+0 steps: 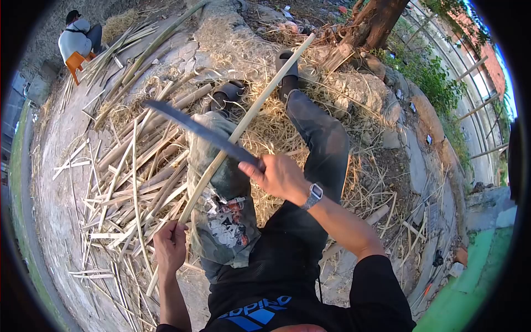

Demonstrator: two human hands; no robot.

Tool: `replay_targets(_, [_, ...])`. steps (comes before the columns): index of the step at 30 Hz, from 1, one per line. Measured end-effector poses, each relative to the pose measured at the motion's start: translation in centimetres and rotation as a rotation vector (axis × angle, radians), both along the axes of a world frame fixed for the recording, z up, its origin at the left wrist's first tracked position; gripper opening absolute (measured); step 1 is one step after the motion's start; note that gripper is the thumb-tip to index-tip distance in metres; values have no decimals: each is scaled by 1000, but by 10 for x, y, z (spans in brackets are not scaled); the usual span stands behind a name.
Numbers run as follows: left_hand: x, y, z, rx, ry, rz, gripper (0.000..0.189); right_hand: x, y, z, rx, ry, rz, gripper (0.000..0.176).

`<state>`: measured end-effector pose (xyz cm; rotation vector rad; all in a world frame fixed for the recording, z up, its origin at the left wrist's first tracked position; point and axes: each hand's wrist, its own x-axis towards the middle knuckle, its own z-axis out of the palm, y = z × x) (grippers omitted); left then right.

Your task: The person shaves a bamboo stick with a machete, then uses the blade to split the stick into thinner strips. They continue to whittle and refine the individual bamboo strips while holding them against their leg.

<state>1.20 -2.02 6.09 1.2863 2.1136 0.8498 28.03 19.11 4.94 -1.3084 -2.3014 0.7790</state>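
My right hand [277,178], with a watch on its wrist, is closed around the handle of a machete [191,126]. Its dark blade points to the upper left and crosses over a long pale bamboo strip [263,103]. The strip's lower end is pinched in my left hand [170,246]. From there it slants up over my leg, its far end near my shoe [286,63]. A worn camouflage cloth [207,166] with a printed picture covers my left leg under the blade and strip.
Split bamboo pieces [133,182] lie heaped on the ground to the left. Shavings [265,133] cover the ground between my feet. A tree trunk [376,25] rises ahead beside rocks. At the far left, a person [77,39] sits on an orange chair [76,62].
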Motion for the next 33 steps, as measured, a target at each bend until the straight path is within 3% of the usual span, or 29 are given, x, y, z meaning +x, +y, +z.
replay_targets(4, [-1, -7, -8, -16, -25, 34, 29, -18, -54, 2, 50, -177, 199, 64])
replay_targets(5, [-2, -13, -7, -17, -54, 41, 28, -17, -46, 6, 62, -224, 149, 64])
replay_targets(7, [-11, -28, -10, -28, 17, 8, 24, -1, -8, -22, 132, -79, 5, 71])
replay_targets(10, [-12, -33, -7, -43, 15, 28, 21, 20, 59, -6, 4, -21, -258, 77])
replay_targets(13, [-3, -20, 3, -134, -39, 43, 30, 16, 47, 0, -18, 28, -141, 76])
replay_targets(15, [9, -8, 2, -146, -73, 41, 30, -8, -4, -2, -38, 93, 43, 71])
replay_targets(17, [11, -7, -16, -50, -117, 15, 30, -15, -44, -18, -22, -67, 236, 66])
replay_targets(18, [12, -8, -21, -37, -146, 33, 31, -17, -53, -15, 45, -161, 251, 64])
replay_targets(21, [11, -13, -22, -26, -116, 17, 32, -7, -19, -23, 128, -52, 139, 65])
replay_targets(25, [12, -10, -16, -27, -80, 24, 32, 7, 48, -1, 31, 55, -135, 71])
replay_targets(33, [26, 1, -22, -1, -91, 40, 24, -23, -53, 3, -84, -121, 243, 64])
